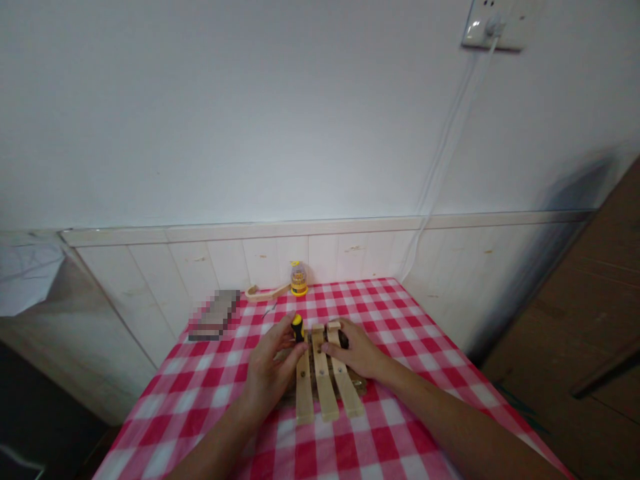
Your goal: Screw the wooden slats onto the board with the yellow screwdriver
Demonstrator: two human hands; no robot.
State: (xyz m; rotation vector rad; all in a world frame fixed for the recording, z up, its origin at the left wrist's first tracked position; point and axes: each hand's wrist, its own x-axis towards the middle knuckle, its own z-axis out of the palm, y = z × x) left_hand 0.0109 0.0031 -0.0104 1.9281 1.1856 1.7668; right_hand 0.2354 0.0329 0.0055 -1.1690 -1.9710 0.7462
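Note:
A small wooden assembly of three pale slats (324, 388) lies on the red-and-white checked tablecloth (400, 347), screws showing in the slats. My left hand (267, 370) is closed around a short screwdriver with a yellow-and-black handle (298, 327), held upright at the far end of the left slat. My right hand (356, 355) rests on the right side of the assembly, fingers curled over the far end of the right slat and pressing a dark object (343, 339) I cannot make out.
At the table's far edge stand a yellow bit-holder jar (299, 279), a curved wooden piece (265, 292) and a blurred-out block (215, 315). White panelled wall behind; a wall socket (495, 25) with white cable (440, 167) above. Wooden floor lies to the right.

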